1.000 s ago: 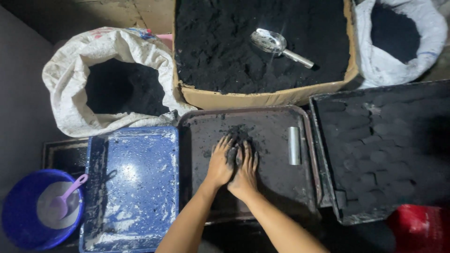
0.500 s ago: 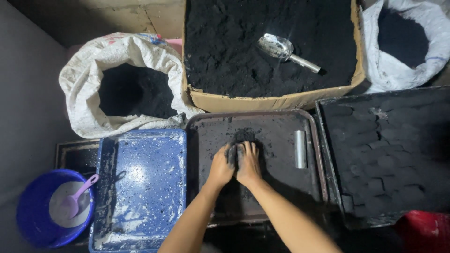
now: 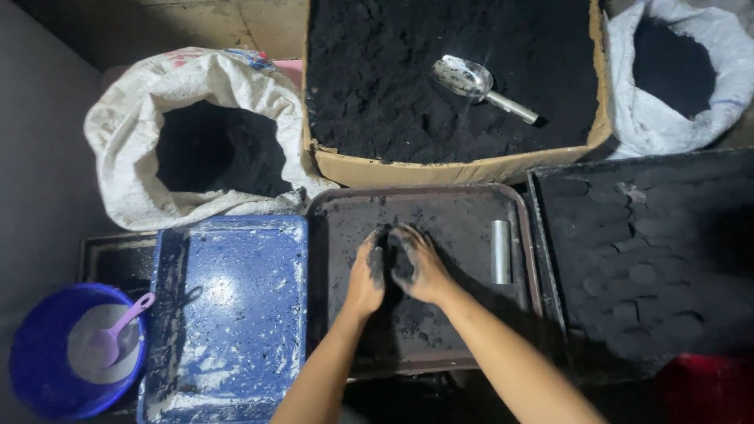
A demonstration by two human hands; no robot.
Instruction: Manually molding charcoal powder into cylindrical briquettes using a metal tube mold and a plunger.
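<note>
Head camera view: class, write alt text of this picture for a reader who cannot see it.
A person's left hand and right hand, blackened, cup dark powder together over a dark tray that also holds a small metal cylinder. Around it: a cardboard box of black powder with a metal scoop, two white sacks, a blue tray and a blue bowl.

Dim light, grey wall at left, brown boards behind — dark, dusty floor.

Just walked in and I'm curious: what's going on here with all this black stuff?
A person's left hand and right hand are cupped together over black powder in a dark tray. A metal tube lies beside them. Behind is a box of powder with a scoop.
</note>
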